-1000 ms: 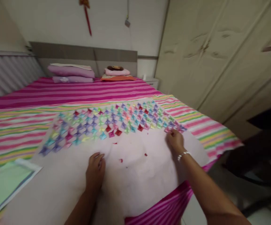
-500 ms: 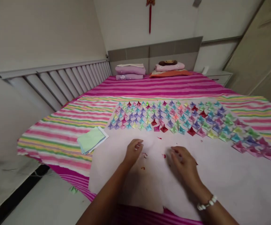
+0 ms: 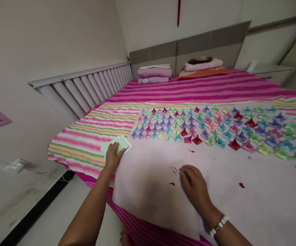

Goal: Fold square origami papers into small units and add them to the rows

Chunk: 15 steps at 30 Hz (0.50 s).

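My left hand [image 3: 112, 156] lies flat with fingers stretched out on a stack of pale green paper sheets [image 3: 119, 143] at the left edge of the bed. My right hand [image 3: 194, 186] rests palm down on a pale pink cloth [image 3: 252, 205], fingers loosely curled, near small red paper scraps [image 3: 172, 168]; I cannot see anything in it. Beyond the hands, several folded paper pieces [image 3: 214, 128] in many colours sit in rows on the cloth.
The cloth lies on a bed with a pink striped sheet [image 3: 91, 136]. Folded pillows [image 3: 154, 73] and a pink bundle [image 3: 202, 65] sit by the grey headboard. A slatted rail [image 3: 86, 85] runs along the left wall. Floor shows at lower left.
My left hand has moved left from the cloth's middle onto the green paper stack. My right hand has stayed near the red scraps. The view has turned left.
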### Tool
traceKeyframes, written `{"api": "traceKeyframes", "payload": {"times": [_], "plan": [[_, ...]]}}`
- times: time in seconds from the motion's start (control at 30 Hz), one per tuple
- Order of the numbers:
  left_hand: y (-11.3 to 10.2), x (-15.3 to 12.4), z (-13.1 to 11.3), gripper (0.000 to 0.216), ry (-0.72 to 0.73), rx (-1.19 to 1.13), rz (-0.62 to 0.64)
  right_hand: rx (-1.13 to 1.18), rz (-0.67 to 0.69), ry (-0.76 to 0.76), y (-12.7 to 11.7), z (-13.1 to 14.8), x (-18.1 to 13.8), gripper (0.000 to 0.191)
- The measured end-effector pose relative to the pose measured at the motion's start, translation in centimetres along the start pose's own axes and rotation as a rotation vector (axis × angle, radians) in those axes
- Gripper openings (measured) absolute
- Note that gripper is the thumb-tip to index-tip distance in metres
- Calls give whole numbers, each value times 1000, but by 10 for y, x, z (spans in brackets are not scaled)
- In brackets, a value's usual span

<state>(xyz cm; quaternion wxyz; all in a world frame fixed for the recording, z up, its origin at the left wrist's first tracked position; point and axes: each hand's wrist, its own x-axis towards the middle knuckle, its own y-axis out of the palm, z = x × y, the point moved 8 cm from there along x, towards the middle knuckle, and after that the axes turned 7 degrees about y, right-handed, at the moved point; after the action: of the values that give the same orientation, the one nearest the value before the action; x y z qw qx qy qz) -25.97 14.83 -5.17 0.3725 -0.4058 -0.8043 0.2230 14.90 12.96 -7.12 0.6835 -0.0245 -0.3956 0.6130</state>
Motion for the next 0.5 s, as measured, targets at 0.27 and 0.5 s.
{"api": "traceKeyframes", "payload": {"times": [0.27, 0.5], "plan": [[9, -2, 21, 61, -109, -26, 109, 15, 30, 51, -1, -3, 1, 13], [7, -2, 23, 62, -146, -56, 142, 30, 35, 63, -1, -3, 1, 11]]}}
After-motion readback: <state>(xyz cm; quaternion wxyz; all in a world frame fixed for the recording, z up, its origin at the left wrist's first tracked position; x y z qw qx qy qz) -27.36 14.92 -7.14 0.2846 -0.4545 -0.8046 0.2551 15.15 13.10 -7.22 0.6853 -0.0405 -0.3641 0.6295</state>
